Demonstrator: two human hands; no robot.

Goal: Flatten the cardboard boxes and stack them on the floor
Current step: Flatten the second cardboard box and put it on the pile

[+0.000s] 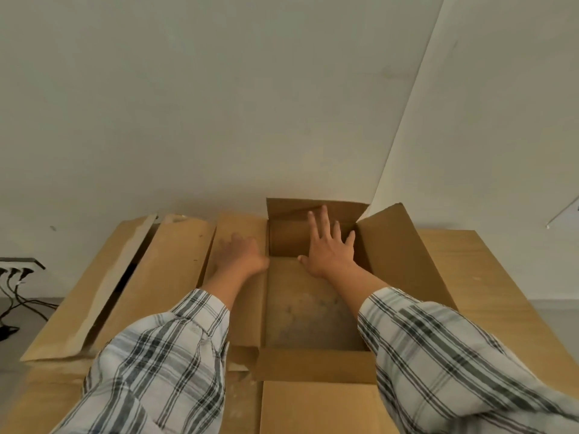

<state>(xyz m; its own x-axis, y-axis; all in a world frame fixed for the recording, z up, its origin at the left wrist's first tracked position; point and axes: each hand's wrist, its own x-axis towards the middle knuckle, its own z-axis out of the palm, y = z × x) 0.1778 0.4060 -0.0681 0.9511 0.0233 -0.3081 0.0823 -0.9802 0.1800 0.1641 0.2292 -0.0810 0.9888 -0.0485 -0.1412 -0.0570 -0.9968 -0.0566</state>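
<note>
- Two hands are out in front of you, apart from each other and clamped on nothing: your left hand (pixel 239 255) lies palm down, blurred, on the left flap (pixel 238 277) of the open box (pixel 313 311), and your right hand (pixel 329 249) reaches into the box with its fingers (pixel 322 220) spread toward the far wall.
- Your right thumb sits low at the far end of the box floor; you cannot tell from this view whether the palm presses the cardboard or only hovers over it.
- The box sits in the middle of the view, its mouth facing up. Its right flap (pixel 398 249) stands tilted up and outward, its far flap (pixel 313 208) stands upright against the wall (pixel 219 104), and its near flap (pixel 313 364) folds out toward you.
- The box rests among more cardboard: a closed box (pixel 150 277) just to its left, with pale tape (pixel 116 277) peeling along the top seam, and flat brown sheets (pixel 488 292) to the right and near side.
- Both your arms wear plaid sleeves (pixel 163 371).
- At the far left, dark cables (pixel 15 296) hang from a wall outlet and trail onto the grey floor (pixel 18 355).
</note>
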